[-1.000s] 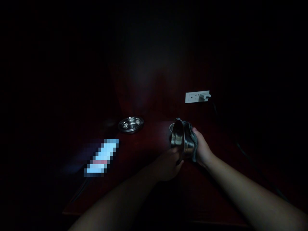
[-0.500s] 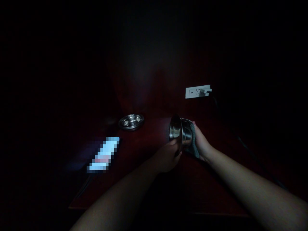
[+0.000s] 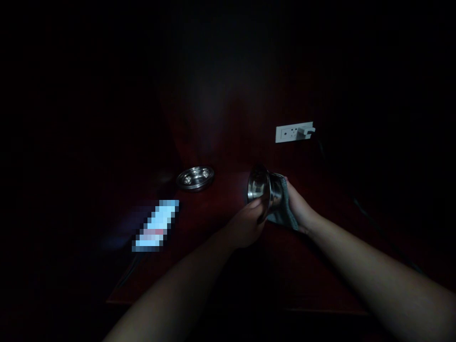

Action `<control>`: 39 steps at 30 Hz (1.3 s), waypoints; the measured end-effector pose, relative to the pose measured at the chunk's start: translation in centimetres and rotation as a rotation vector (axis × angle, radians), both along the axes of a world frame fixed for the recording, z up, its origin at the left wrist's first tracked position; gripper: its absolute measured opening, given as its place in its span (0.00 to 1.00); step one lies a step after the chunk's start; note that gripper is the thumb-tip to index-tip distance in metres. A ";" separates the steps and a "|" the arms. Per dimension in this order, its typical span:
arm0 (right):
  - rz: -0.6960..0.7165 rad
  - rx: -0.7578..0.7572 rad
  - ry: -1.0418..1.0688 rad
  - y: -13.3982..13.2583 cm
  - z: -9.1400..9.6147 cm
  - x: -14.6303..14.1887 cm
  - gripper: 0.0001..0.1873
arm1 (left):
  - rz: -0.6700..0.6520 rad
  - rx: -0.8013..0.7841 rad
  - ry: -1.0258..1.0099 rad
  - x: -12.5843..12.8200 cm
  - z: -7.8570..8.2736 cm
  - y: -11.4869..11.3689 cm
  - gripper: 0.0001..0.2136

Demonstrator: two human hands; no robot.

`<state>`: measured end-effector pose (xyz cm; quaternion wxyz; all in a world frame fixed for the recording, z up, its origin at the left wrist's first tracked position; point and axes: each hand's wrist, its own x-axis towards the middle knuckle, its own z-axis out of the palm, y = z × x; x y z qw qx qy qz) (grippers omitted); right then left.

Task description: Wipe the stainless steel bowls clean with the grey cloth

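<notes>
Steel vessel (image 3: 263,189) tipped sideways, just right of frame centre, mouth facing left. Left hand (image 3: 248,227) grips its rim, thumb at mouth. Right hand (image 3: 299,204) clasps grey cloth (image 3: 286,216) against vessel's base; fingers probably behind, too dark to be sure. Metal dish (image 3: 195,178) left of centre; glowing pixelated screen (image 3: 156,228) lower left.

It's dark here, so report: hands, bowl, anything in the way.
Left hand gripping bowl; right hand holding cloth against its outside. Bowl tipped sideways, mouth facing left. Dish and lit screen off left, out of the way.
</notes>
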<state>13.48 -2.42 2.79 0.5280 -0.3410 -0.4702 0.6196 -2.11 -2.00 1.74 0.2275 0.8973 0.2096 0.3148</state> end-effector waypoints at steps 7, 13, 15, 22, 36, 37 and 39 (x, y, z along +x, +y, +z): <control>-0.034 -0.133 0.068 -0.2 0.3 -0.2 0.33 | -0.010 0.031 -0.006 0.0 -0.2 0.3 0.23; -0.094 -0.129 0.100 -0.2 0.5 -0.3 0.30 | -0.004 0.020 -0.014 0.1 -0.2 0.1 0.23; -0.076 -0.104 0.091 -0.2 0.6 -0.3 0.30 | -0.013 0.012 -0.011 0.1 -0.1 0.0 0.23; -0.086 -0.106 0.100 -0.2 0.8 -0.3 0.28 | -0.036 0.000 -0.020 0.1 0.1 -0.1 0.22; -0.138 -0.060 0.061 0.0 0.5 0.0 0.27 | -0.019 -0.037 -0.001 0.1 0.5 -0.6 0.21; -0.155 -0.076 0.069 0.0 0.5 0.0 0.27 | -0.023 -0.039 -0.006 0.0 0.5 -0.6 0.20; -0.191 -0.110 0.094 0.0 0.4 0.0 0.25 | -0.035 -0.039 -0.012 0.0 0.6 -0.7 0.19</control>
